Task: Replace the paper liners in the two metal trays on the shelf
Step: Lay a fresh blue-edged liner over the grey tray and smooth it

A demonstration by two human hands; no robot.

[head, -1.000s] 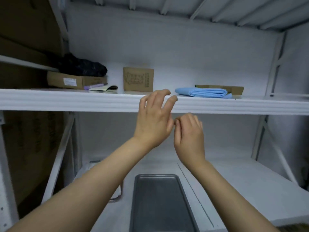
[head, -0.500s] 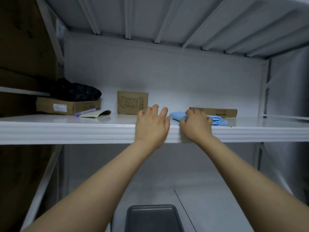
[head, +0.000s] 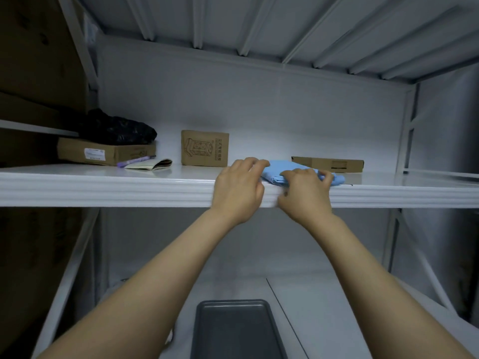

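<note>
Up on the white upper shelf (head: 103, 187), things sit along the back while the work goes on at the front edge. Beneath it, on the lower shelf (head: 337, 320), one dark metal tray (head: 236, 330) lies lengthwise toward the front edge, its grey bottom showing. At the upper shelf's left back corner a flat cardboard box (head: 103, 151) carries a crumpled black plastic bag (head: 116, 126). A small brown box (head: 204, 148) stands upright at the middle of the back, and a low flat carton (head: 328, 164) lies to its right. Just in front of that carton, close to the front edge, lies the folded blue liner stack (head: 277, 171). The left hand (head: 239, 187) curls its fingers over the stack's left end, and the right hand (head: 305, 193) clasps it from the front, so both are grasping it. A small notebook (head: 153, 164) and a purple pen (head: 136, 160) lie just before the flat box.
</note>
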